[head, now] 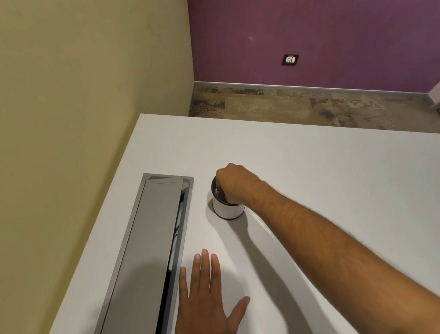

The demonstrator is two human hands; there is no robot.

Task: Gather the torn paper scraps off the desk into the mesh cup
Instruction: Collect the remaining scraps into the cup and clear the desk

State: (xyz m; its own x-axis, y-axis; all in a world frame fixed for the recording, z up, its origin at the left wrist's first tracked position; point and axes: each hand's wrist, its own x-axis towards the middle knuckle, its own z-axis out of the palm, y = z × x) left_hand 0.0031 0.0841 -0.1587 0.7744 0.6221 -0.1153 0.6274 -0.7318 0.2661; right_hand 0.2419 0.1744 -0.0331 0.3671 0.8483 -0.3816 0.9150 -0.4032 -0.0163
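One mesh cup, two hands on a white desk.
Right hand bunched over the cup's mouth, its grip hidden; left hand spread flat.

White desk: mesh cup standing upright mid-surface, right of a grey cable hatch. Right hand bunching closed over the cup's mouth, fingers dipping inside. Left hand lying flat, fingers spreading, near edge.
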